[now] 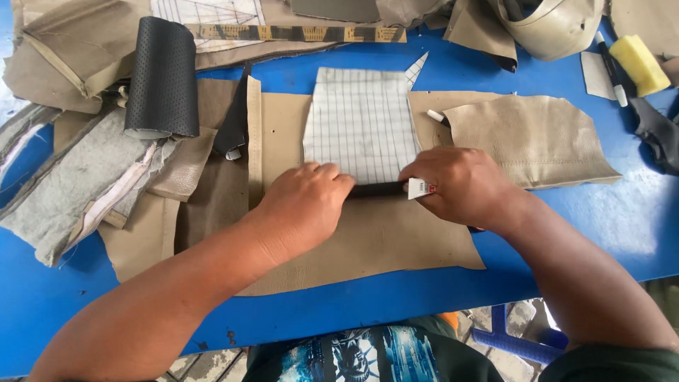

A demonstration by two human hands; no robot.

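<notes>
A dark, narrow bar-shaped tool (377, 189) is laid along the lower edge of a white grid-lined paper pattern (361, 124) on a flat tan leather sheet (368, 240). One end is pressed under the closed left hand (305, 206); the other is gripped by the right hand (460, 185). Bare blue tabletop (622, 219) is seen to the right; a black perforated leather roll (163, 78) and scraps are crowded along the left edge.

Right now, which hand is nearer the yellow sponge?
Right. The right hand sits at the table's middle, below-left of the sponge in the far right corner; the left hand is further left still.
</notes>
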